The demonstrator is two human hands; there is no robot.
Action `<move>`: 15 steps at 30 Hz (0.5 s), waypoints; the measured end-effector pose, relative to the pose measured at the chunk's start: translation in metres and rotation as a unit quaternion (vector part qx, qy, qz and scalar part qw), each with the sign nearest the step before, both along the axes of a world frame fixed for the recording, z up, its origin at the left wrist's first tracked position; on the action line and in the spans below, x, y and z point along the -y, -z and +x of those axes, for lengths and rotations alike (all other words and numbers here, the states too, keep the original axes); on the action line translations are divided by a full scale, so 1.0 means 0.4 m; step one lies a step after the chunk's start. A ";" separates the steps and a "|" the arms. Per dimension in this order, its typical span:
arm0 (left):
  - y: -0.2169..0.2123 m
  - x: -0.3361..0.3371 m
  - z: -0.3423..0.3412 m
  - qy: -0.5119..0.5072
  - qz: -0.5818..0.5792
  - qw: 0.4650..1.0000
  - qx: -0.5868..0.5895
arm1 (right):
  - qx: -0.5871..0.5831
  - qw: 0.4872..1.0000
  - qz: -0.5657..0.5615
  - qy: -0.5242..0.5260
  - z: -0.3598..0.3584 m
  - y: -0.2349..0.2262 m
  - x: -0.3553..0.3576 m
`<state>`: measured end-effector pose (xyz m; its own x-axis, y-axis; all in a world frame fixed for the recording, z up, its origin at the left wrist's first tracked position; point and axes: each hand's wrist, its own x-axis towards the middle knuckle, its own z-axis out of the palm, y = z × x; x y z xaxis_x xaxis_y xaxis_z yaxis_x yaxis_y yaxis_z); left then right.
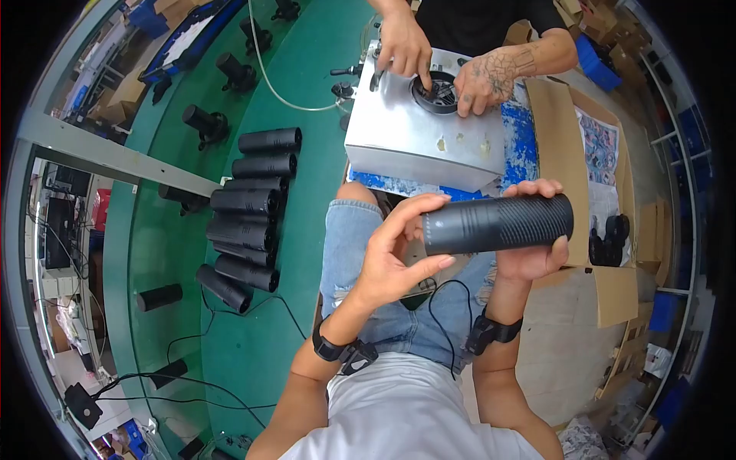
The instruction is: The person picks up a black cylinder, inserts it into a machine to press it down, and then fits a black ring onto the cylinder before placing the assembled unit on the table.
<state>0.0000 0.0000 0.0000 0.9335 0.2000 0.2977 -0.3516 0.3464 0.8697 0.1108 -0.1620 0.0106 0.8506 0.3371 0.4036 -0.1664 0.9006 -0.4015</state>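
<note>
Upturned right grip (527, 263) around cylinder (498, 223)

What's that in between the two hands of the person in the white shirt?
A black tube lies between the left hand and the right hand. The head view shows it.

The view is bright and sharp, bending toward black corners.
</note>
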 end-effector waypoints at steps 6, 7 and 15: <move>0.029 -0.029 0.024 -0.073 0.154 0.982 0.078 | 0.022 1.000 0.021 -0.005 -0.012 -0.006 -0.017; 0.031 -0.033 0.028 -0.101 0.199 0.970 0.100 | -0.015 1.000 0.019 0.003 -0.015 -0.008 -0.022; 0.054 -0.024 0.015 0.050 -0.132 0.988 -0.063 | 0.030 0.998 0.056 -0.014 0.002 0.012 -0.021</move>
<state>0.0060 0.0096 -0.0218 0.9790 0.1596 0.1271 -0.1981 0.5948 0.7791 0.1116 -0.1538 0.0059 0.8145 0.3098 0.4905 -0.1699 0.9358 -0.3090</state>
